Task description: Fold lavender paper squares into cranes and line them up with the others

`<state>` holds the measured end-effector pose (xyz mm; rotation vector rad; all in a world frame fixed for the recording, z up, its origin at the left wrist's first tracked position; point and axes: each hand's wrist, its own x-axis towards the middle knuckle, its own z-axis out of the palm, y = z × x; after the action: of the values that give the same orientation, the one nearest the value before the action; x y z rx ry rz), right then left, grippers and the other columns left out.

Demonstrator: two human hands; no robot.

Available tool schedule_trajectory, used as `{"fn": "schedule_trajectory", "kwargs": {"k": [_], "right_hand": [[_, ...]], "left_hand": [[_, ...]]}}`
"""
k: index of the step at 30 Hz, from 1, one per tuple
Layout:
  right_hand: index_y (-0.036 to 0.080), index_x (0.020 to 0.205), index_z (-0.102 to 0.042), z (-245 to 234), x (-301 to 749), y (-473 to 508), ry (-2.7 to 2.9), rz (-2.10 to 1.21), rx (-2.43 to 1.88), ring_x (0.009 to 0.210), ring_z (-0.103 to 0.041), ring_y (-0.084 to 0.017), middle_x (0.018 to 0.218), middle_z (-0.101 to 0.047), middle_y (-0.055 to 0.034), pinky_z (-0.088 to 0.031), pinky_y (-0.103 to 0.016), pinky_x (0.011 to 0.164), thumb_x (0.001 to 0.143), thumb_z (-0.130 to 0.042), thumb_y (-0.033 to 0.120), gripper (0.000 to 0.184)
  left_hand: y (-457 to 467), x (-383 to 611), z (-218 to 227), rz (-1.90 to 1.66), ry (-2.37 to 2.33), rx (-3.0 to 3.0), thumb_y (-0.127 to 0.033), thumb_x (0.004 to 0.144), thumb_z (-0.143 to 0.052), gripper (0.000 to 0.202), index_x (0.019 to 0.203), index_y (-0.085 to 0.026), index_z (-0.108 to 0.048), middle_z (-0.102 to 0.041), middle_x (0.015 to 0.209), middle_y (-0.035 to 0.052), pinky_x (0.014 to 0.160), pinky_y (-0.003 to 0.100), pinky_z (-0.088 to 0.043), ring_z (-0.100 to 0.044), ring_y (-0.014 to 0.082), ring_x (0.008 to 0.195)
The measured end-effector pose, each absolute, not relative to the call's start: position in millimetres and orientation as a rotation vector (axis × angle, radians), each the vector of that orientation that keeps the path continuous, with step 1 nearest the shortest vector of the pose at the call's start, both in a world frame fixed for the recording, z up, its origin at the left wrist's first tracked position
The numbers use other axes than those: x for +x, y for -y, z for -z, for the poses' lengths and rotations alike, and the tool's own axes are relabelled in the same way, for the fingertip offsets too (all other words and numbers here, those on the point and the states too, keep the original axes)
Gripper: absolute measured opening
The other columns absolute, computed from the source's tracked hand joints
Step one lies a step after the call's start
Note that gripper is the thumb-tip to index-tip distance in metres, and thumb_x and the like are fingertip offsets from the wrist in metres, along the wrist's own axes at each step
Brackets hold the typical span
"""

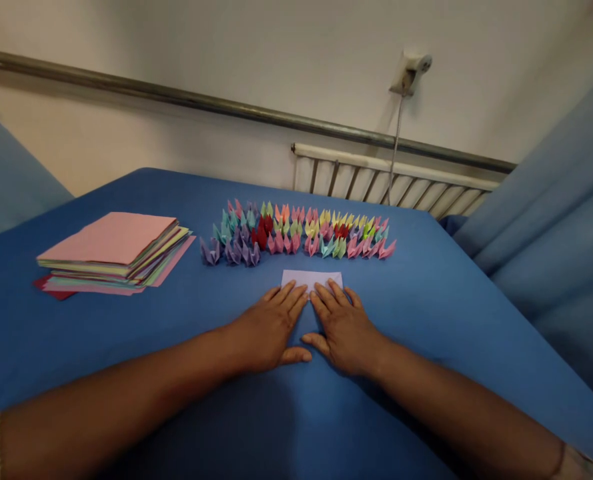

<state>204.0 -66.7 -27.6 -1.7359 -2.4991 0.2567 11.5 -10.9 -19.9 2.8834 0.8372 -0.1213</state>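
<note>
A pale lilac sheet of paper [312, 276], seemingly folded into a rectangle, lies on the blue table surface [186, 373] in front of me. My left hand [271, 327] rests flat on its left part, fingers stretched out and thumb pointing right. On the right part lies my right hand [349, 333], also flat with its fingers spread and its thumb pointing left. The fingertips of both hands come close together over the middle of the paper. Its near edge is mostly hidden under the fingers.
Beyond the paper stand rows of folded paper cranes [296, 227] in many colours. A stack of coloured paper sheets [111, 240] lies at the left. A metal rail [226, 107] and a radiator [376, 170] run along the wall; a blue curtain [551, 200] hangs at right.
</note>
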Motion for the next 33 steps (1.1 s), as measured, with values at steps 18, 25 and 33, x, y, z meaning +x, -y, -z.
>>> {"fn": "schedule_trajectory", "kwargs": {"k": [18,25,33], "right_hand": [[0.011,0.127,-0.053,45.2,247.5,4.7,1.981,-0.165,-1.906,0.113,-0.055,-0.028,0.119,-0.06,-0.0152,-0.041,-0.04,0.098,0.083,-0.063,0.049,0.059],[0.016,0.107,-0.06,34.9,245.1,-6.1,1.901,-0.425,-2.043,0.097,-0.062,-0.025,0.103,-0.066,-0.009,-0.046,-0.036,0.084,0.072,-0.073,0.051,0.05],[0.016,0.109,-0.058,28.8,236.6,-10.8,1.891,-0.436,-2.066,0.096,-0.062,-0.026,0.104,-0.065,-0.0107,-0.046,-0.035,0.08,0.066,-0.078,0.048,0.057]], "left_hand": [[-30.9,14.9,20.4,-0.385,-1.161,2.825,-0.036,0.092,-0.05,0.023,0.087,-0.015,-0.061,-0.064,0.088,0.0089,0.079,0.037,-0.043,-0.055,0.0238,0.082],[-37.2,12.6,31.0,-0.502,-1.131,2.738,-0.034,0.088,-0.056,0.019,0.093,-0.016,-0.06,-0.063,0.095,0.0078,0.084,0.039,-0.043,-0.055,0.0232,0.087],[-38.1,10.1,34.5,-0.53,-1.137,2.644,-0.037,0.087,-0.056,0.033,0.111,-0.015,-0.06,-0.059,0.128,0.0131,0.102,0.046,-0.04,-0.054,0.0284,0.114]]}}
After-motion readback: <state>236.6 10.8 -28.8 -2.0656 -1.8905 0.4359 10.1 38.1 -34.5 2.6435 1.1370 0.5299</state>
